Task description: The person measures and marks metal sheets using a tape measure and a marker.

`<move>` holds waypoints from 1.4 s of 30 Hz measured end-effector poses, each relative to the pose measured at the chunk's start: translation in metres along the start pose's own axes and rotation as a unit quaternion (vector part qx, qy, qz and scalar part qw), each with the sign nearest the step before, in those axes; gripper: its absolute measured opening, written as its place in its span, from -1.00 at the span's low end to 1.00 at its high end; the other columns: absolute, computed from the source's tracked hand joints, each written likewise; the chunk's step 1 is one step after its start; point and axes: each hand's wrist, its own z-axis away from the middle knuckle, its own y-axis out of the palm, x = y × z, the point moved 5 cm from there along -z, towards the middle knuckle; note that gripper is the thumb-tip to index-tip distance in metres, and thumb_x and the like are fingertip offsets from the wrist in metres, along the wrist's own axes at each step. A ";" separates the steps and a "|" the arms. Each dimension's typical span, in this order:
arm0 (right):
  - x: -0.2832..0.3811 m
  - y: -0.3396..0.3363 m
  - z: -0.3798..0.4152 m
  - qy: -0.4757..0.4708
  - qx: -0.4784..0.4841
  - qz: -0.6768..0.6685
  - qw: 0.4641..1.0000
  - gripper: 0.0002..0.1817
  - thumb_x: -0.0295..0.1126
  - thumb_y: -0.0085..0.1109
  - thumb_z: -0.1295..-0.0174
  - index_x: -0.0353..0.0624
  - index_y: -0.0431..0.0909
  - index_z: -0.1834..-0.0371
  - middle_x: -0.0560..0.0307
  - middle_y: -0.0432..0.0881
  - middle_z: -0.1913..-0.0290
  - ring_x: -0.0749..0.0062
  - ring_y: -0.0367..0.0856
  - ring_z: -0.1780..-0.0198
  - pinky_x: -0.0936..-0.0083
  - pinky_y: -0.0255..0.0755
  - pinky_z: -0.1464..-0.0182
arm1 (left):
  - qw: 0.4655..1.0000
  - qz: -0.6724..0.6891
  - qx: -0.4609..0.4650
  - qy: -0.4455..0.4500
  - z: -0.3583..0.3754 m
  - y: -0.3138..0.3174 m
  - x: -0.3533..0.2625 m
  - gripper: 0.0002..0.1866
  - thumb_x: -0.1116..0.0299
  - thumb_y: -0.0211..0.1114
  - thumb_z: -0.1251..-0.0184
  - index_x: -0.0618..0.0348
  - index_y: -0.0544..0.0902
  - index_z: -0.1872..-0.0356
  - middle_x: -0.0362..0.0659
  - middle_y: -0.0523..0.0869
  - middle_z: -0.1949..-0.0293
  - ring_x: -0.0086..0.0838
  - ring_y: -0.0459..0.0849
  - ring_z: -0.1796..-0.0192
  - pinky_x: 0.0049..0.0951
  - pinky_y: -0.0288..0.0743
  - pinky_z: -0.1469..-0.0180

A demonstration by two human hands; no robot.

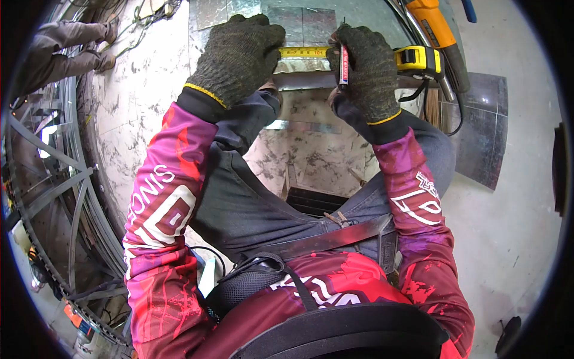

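My left hand, in a dark knit glove, is closed at the left end of a yellow tape measure blade. The blade lies stretched along a metal sheet in front of my crossed legs. My right hand, gloved alike, has its fingers curled around a red-and-white marker at the blade's right part. The marker stands roughly across the blade. Just right of that hand sits the yellow-and-black tape measure case. My fingertips are partly hidden by the gloves.
An orange-and-grey power tool lies at the upper right. Dark metal sheets rest on the floor to the right. Metal frames and bars fill the left side. Another person's legs show at upper left, near cables.
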 end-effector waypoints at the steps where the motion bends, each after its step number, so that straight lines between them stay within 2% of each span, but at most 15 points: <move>1: 0.000 -0.001 0.000 -0.005 -0.003 -0.003 1.000 -0.65 -0.30 0.44 -0.24 -0.09 0.72 -0.08 -0.03 0.71 0.12 -0.05 0.68 0.06 0.08 0.55 -0.03 | 1.000 0.000 0.000 0.001 0.000 0.001 0.001 -0.79 0.32 0.38 -0.31 0.14 0.75 0.09 0.00 0.72 0.19 0.02 0.69 0.09 -0.03 0.57 -0.04; 6: 0.000 -0.003 0.000 0.000 0.011 -0.003 1.000 -0.64 -0.32 0.45 -0.23 -0.10 0.72 -0.09 -0.03 0.71 0.13 -0.05 0.68 0.05 0.08 0.54 -0.04 | 1.000 0.005 0.000 0.024 0.001 0.000 0.000 -0.81 0.33 0.38 -0.32 0.20 0.72 0.14 0.02 0.69 0.21 0.04 0.68 0.07 -0.02 0.54 -0.03; 30: -0.003 -0.006 -0.002 -0.003 0.006 -0.030 1.000 -0.65 -0.26 0.45 -0.24 -0.14 0.71 -0.05 -0.05 0.71 0.15 -0.06 0.67 0.09 0.06 0.54 -0.02 | 0.999 0.018 -0.004 0.040 0.000 0.003 0.001 -0.80 0.37 0.43 -0.28 0.17 0.75 0.10 -0.03 0.72 0.18 0.02 0.68 0.06 -0.04 0.56 -0.03; 39: 0.006 -0.014 -0.006 -0.025 -0.034 -0.028 0.999 -0.67 -0.32 0.46 -0.22 -0.13 0.71 -0.04 -0.04 0.71 0.12 -0.08 0.66 0.08 0.07 0.52 -0.04 | 0.999 0.008 -0.007 0.044 0.001 0.003 0.000 -0.80 0.38 0.41 -0.27 0.17 0.74 0.12 -0.01 0.71 0.19 0.03 0.68 0.07 -0.05 0.55 -0.04; 42: 0.024 -0.022 -0.003 -0.042 -0.058 -0.049 0.996 -0.70 -0.35 0.46 -0.21 -0.13 0.71 0.01 -0.01 0.73 0.09 -0.06 0.70 0.04 0.12 0.57 -0.05 | 0.998 0.013 -0.016 0.051 0.001 0.002 0.001 -0.80 0.38 0.42 -0.27 0.17 0.73 0.12 -0.01 0.70 0.19 0.03 0.67 0.06 -0.04 0.55 -0.04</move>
